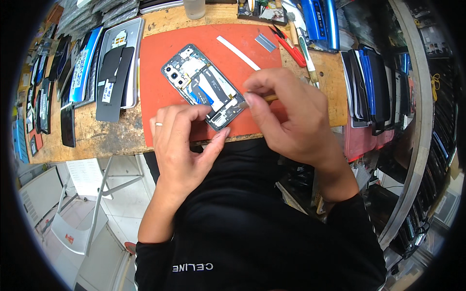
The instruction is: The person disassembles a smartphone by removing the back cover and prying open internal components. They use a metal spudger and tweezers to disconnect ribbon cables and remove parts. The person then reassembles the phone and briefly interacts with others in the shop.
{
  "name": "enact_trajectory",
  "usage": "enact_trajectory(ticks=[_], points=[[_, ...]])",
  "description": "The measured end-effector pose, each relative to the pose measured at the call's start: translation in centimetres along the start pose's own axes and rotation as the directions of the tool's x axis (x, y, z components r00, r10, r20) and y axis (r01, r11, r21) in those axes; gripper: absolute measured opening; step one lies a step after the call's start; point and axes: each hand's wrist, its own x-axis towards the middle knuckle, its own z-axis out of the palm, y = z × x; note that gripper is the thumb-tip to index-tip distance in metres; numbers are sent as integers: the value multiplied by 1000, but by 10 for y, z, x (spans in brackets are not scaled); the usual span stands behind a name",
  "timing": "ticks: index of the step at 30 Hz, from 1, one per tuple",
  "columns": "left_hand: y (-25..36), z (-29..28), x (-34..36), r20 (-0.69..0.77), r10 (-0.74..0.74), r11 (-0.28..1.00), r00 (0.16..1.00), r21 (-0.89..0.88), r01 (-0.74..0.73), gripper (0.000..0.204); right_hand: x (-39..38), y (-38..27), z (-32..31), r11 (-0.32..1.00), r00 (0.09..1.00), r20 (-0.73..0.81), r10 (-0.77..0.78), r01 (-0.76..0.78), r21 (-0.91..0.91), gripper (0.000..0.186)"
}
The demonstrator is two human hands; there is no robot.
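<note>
Shirt (pixel 257 213): white lettering (pixel 193 267);
Opened phone (pixel 206 86): just beyond left hand (pixel 175 138), which pinches its near end;
Right hand (pixel 293 115): pinching slim tool (pixel 270 98).

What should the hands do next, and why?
Perhaps gently work the tool at the near end of the opened phone: the right hand pinches it with its tip about there, and the left hand seems to steady that end.
</note>
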Motion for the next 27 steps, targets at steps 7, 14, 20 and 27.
enact_trajectory(ticks=[7,14,20,27], points=[[5,12,11,183,-96,954,978,-265,143,71,12,1,4,1000,994,110,9,-12,22,23],[2,12,14,174,-52,960,983,-262,97,68,21,-2,2,999,985,170,-40,33,42,23],[6,11,13,171,-97,951,981,-276,142,67,22,-6,-5,982,947,311,-76,126,-143,25],[10,32,44,3,-79,960,997,-270,77,78,31,-10,-3,965,935,313,-167,221,-145,35]])
